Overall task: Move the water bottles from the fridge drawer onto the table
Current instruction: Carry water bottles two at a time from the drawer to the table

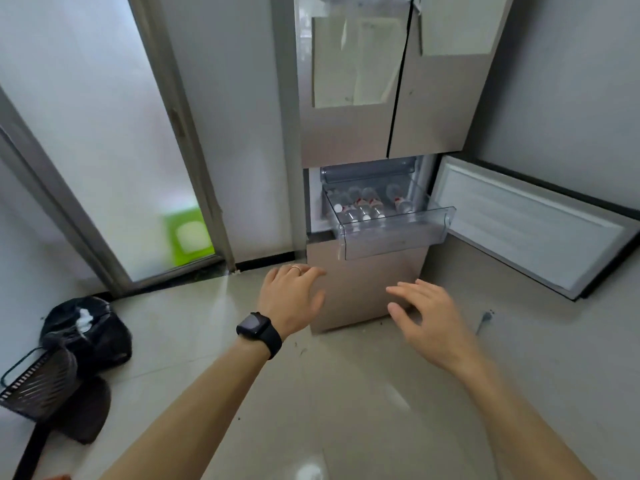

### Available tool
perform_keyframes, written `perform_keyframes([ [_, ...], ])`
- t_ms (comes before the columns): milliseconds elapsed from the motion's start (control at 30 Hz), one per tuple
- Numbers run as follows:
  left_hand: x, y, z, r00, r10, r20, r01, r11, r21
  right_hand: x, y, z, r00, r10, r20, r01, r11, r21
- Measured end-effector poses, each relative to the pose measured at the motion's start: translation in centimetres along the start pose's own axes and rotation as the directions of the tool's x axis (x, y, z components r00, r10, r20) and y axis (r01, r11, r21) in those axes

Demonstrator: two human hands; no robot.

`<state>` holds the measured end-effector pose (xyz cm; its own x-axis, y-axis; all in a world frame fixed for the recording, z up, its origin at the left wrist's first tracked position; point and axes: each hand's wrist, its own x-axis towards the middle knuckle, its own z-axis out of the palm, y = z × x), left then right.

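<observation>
Both hands are empty and slack-fingered: the left hand (pixel 291 299) and the right hand (pixel 427 318) hold nothing, fingers spread and only gently bent, palms turned down. Neither touches the drawer (pixel 394 237).

As for progress, the task looks to be at its very start. The water bottles (pixel 363 207), red-labelled, lie on their sides inside the clear drawer, three close together on the left and one apart on the right. There may be a fifth at the far left edge, but the plastic wall and glare make the count uncertain. The drawer stands drawn out from the fridge (pixel 349 133), and the lower door (pixel 533 226) hangs wide open to the right, so access is already made. No bottle is in a hand, and no table shows anywhere in view, so I judge that every bottle has yet to be lifted out and carried.

Both arms stretch forward from the bottom of the view, nearly straight, converging toward the fridge front. The hands hang below the drawer's front lip, in front of the panel under it, the left one slightly higher and nearer the fridge's left corner. From here the hands would need to rise over the lip to reach the bottles
</observation>
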<state>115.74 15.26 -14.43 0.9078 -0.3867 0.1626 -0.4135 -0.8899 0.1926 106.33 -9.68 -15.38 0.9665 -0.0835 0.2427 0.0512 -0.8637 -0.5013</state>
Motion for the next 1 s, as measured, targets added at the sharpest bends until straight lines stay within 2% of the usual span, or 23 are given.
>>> perform_keyframes([
  [267,12.5,2.1,4.4,0.995,0.046,0.089,-0.046,0.999,-0.009,9.8,7.9,-0.2,0.993,0.110,0.033,-0.109,0.994,-0.023],
  [467,22.0,4.6,8.2,0.991,0.023,0.132,-0.017,0.999,-0.050,18.3,14.5,0.4,0.988,0.104,0.113,-0.105,0.995,0.000],
  [700,32.9,9.6,11.3,0.984,-0.052,0.172,0.079,0.985,-0.153,29.5,22.2,-1.7,0.985,0.050,0.166,-0.057,0.998,0.038],
  [833,38.4,11.4,13.4,0.975,-0.083,0.206,0.131,0.965,-0.226,35.0,26.0,-2.1,0.973,0.084,0.214,-0.097,0.994,0.055],
  [1000,46.1,11.2,17.1,0.922,-0.194,0.335,0.342,0.815,-0.467,42.3,30.5,-1.1,0.944,0.150,0.293,-0.177,0.982,0.069],
])
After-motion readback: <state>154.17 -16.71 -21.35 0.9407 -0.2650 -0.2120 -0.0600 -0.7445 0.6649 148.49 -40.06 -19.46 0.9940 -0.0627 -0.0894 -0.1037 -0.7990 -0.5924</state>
